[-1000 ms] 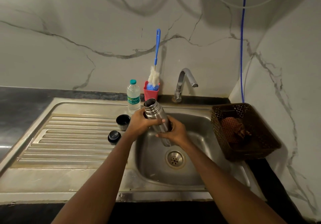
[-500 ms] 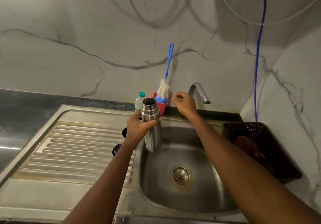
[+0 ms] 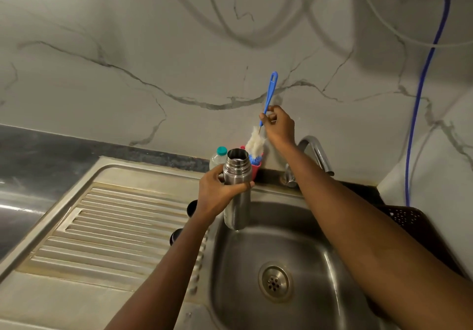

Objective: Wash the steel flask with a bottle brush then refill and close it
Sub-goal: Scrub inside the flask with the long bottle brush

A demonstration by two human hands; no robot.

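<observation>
Hovering above the steel sink (image 3: 238, 265), the open flask (image 3: 238, 209) is standing upright in the left hand (image 3: 215, 196), whose fingers are wrapping its upper body. The right hand (image 3: 280, 126) is pinching the bottle brush (image 3: 270, 91) by its blue handle, the bristles sitting in a red cup (image 3: 256, 170).

Brown basket (image 3: 405, 218) beside sink (image 3: 243, 278); blue cable (image 3: 419, 104) down marble wall (image 3: 128, 48).

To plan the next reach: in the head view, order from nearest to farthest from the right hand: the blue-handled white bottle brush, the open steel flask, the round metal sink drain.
1. Blue-handled white bottle brush: pinched by the right hand, near the wall.
2. Open steel flask: lower left, held by the left hand.
3. Round metal sink drain: basin bottom.
</observation>
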